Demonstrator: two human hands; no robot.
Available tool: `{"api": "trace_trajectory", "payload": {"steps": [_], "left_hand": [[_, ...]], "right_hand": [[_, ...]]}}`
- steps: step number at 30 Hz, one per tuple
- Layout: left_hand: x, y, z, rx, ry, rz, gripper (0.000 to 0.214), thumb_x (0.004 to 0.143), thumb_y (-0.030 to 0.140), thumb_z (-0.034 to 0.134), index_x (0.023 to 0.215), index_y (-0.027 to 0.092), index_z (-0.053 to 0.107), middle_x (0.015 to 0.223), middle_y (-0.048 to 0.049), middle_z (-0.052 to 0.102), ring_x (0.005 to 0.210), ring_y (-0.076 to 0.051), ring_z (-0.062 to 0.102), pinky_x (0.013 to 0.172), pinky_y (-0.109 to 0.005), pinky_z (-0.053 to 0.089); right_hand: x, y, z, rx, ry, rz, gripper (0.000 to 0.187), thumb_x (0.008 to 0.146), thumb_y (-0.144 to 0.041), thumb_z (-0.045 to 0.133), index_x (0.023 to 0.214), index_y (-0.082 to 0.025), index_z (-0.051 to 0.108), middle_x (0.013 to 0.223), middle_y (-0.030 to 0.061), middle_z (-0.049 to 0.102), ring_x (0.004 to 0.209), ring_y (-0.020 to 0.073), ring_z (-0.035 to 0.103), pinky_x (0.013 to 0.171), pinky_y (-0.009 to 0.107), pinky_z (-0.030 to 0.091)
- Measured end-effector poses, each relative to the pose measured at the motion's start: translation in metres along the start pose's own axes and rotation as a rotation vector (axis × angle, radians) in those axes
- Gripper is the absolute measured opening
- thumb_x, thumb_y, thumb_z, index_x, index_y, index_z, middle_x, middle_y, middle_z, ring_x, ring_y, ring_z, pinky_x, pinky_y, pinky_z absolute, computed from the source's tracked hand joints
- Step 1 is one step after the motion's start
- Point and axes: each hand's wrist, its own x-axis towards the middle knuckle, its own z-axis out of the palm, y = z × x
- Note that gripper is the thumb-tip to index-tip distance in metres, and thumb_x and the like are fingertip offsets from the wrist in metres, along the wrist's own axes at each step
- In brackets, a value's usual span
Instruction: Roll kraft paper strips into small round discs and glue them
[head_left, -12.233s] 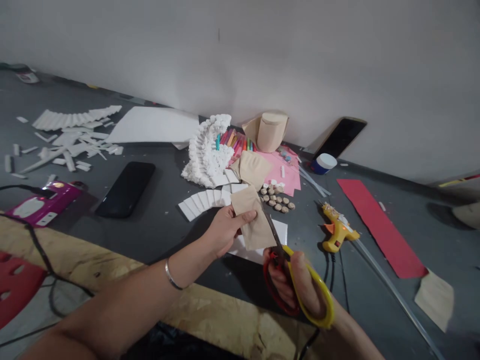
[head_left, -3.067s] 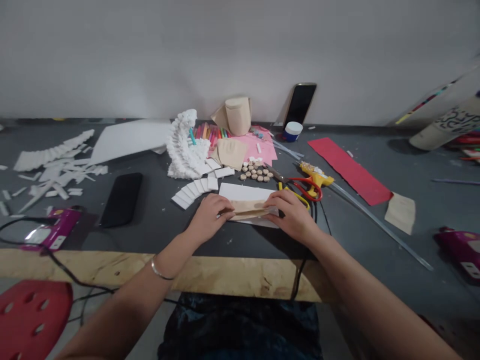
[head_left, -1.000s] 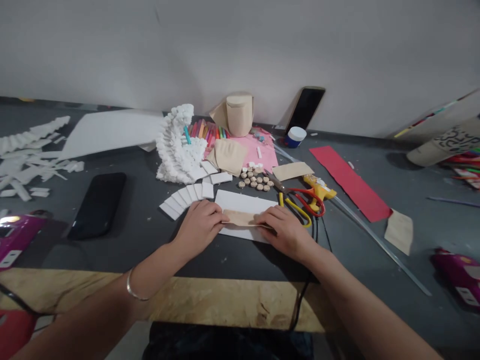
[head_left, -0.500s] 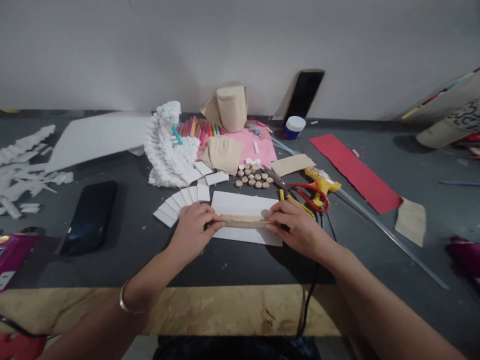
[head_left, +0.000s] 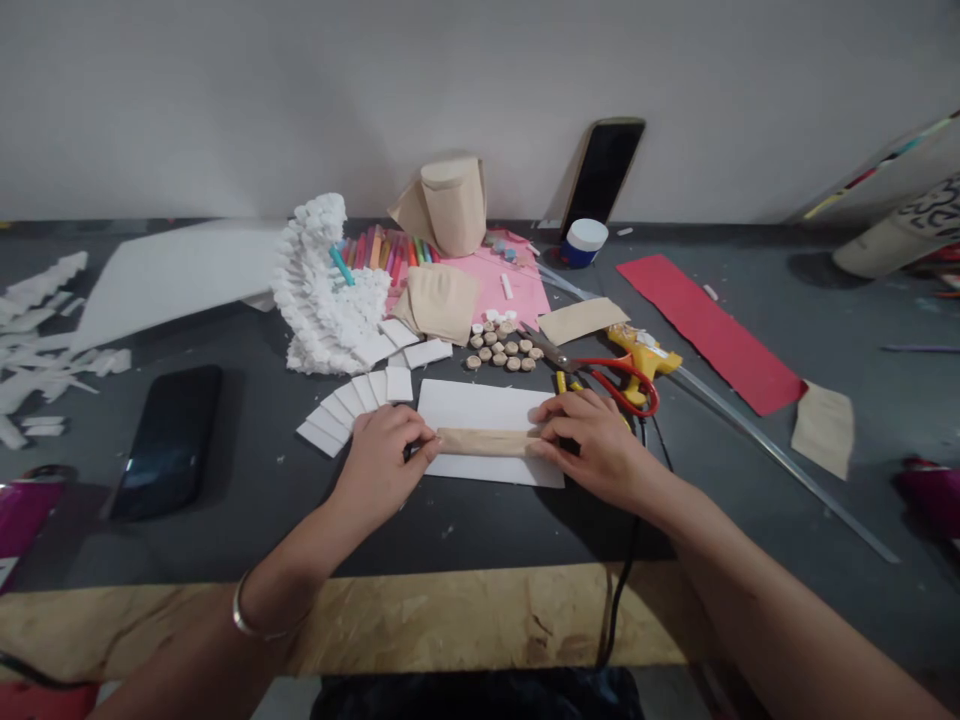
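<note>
The dark table [head_left: 465,545] spreads in front of me, with a large white sheet [head_left: 180,275] on my left and a long red strip [head_left: 709,335] slanting across it on my right. Nearer to me, a white card [head_left: 487,402] lies flat, a bare band of it showing both above and below what I hold.

My left hand [head_left: 386,450] is nearly closed, fingers curled towards the thumb, pinching the left end of a tan strip [head_left: 484,442]. My right hand [head_left: 600,445] is curled in the same way, its thumb and fingertips on the right end, partly hiding it.

The strip lies crosswise over the middle of the card, between my hands. It is narrow, plain and matte, like a folded band, with roughly parallel long edges and faint creases along its surface. Its colour stands out warmly against the white.

Just beyond my right hand are the scissors [head_left: 564,363], with red and yellow handles. Smallest are the little round tan pieces [head_left: 512,348], clustered beyond the card.
</note>
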Motion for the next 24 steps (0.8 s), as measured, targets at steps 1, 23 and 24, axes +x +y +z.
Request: {"api": "trace_trajectory", "payload": {"steps": [1, 23, 24], "left_hand": [[0.0001, 0.0006, -0.0001, 0.005, -0.003, -0.004, 0.016, 0.088, 0.024, 0.061, 0.073, 0.021, 0.065, 0.084, -0.0002, 0.066, 0.087, -0.019, 0.059, 0.079, -0.036, 0.036], [0.0021, 0.0072, 0.0017, 0.029, -0.007, -0.06, 0.019, 0.085, 0.024, 0.061, 0.068, 0.02, 0.056, 0.078, 0.0018, 0.06, 0.085, -0.018, 0.057, 0.08, -0.036, 0.032], [0.0022, 0.0075, 0.0016, 0.031, -0.006, -0.06, 0.019, 0.086, 0.025, 0.061, 0.067, 0.02, 0.056, 0.078, 0.0018, 0.06, 0.085, -0.018, 0.057, 0.08, -0.036, 0.032]], "right_hand": [[0.0, -0.0005, 0.0001, -0.012, 0.008, 0.007, 0.02, 0.09, -0.03, 0.061, 0.074, -0.02, 0.069, 0.103, 0.0068, 0.068, 0.095, 0.0241, 0.058, 0.085, 0.042, 0.04], [0.0038, -0.002, 0.0036, -0.087, 0.117, 0.114, 0.03, 0.079, -0.029, 0.075, 0.059, -0.019, 0.056, 0.088, -0.0002, 0.072, 0.083, 0.02, 0.06, 0.084, 0.039, 0.033], [0.0038, -0.0017, 0.0037, -0.089, 0.117, 0.112, 0.03, 0.08, -0.029, 0.075, 0.059, -0.019, 0.056, 0.088, -0.0004, 0.072, 0.083, 0.0198, 0.06, 0.084, 0.039, 0.032]]}}
